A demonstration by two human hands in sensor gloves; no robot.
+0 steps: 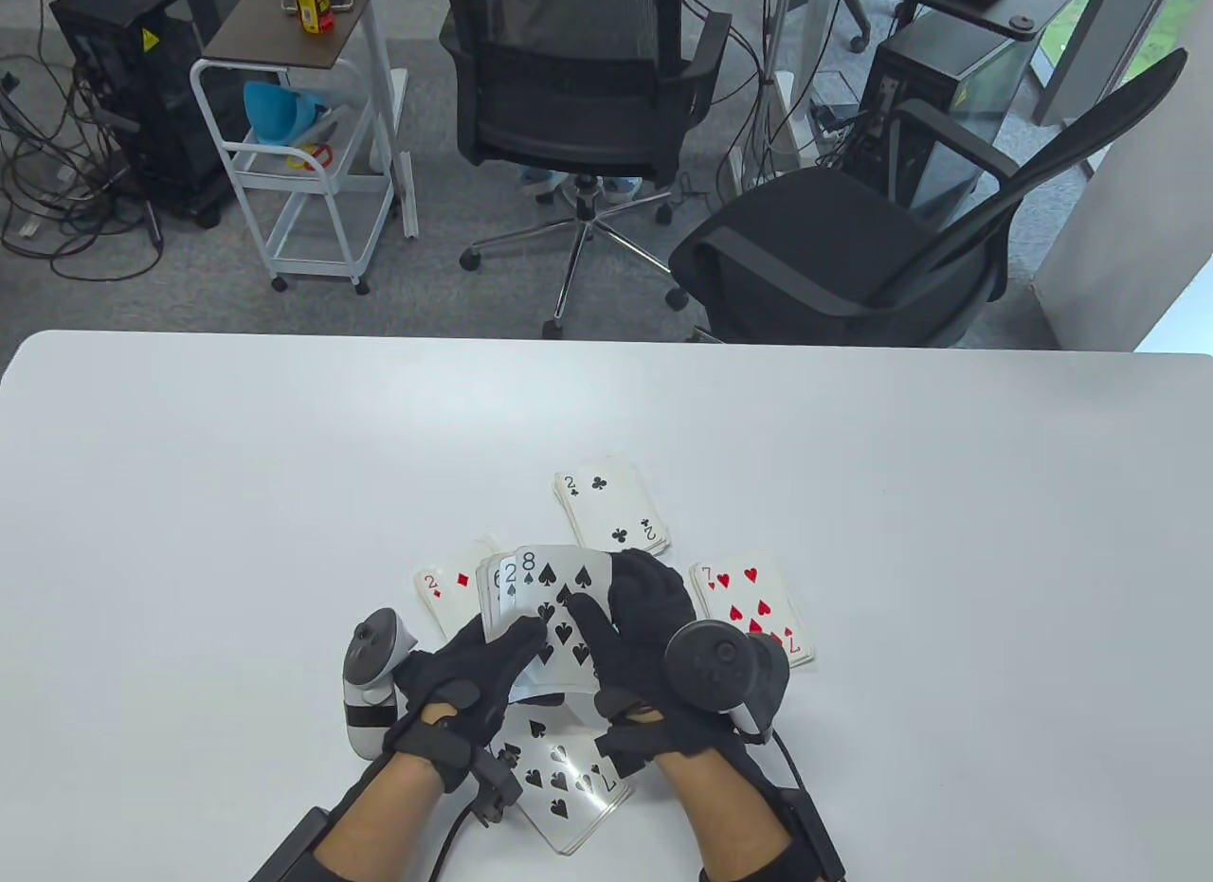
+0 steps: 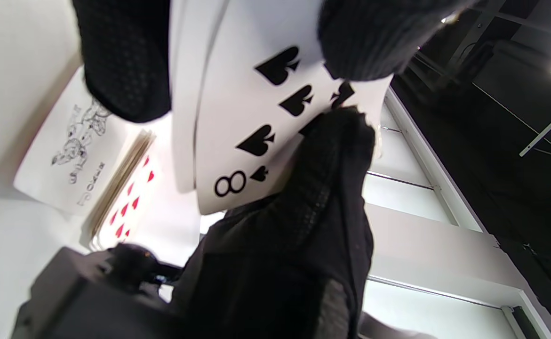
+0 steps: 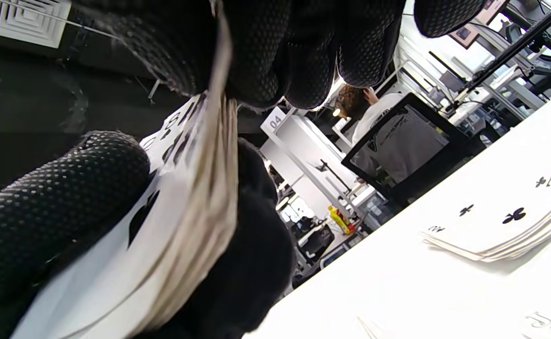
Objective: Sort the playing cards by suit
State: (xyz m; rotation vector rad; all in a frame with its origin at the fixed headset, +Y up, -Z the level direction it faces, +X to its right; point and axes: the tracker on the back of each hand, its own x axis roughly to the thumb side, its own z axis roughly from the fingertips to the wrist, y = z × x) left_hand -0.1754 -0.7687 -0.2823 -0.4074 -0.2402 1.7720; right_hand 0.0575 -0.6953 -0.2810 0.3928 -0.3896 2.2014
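Note:
A fanned stack of cards (image 1: pixel 540 612) is held just above the table, the 8 of spades (image 2: pixel 266 136) on top and a 2 of spades behind it. My left hand (image 1: pixel 516 640) grips the fan from below left. My right hand (image 1: pixel 606 607) pinches its right edge (image 3: pixel 200 212), thumb on the face and fingers behind. Four face-up piles lie around: clubs, 2 on top (image 1: pixel 611 508); hearts, 7 on top (image 1: pixel 753 612); diamonds, 2 on top (image 1: pixel 445 593); spades, 7 on top (image 1: pixel 559 778), partly under my wrists.
The white table (image 1: pixel 237 503) has bare surface to the left, right and far side. A joker card (image 2: pixel 75 150) lies beside the hearts pile (image 2: pixel 129 202). Office chairs (image 1: pixel 834 247) and a white cart (image 1: pixel 303 162) stand beyond the far edge.

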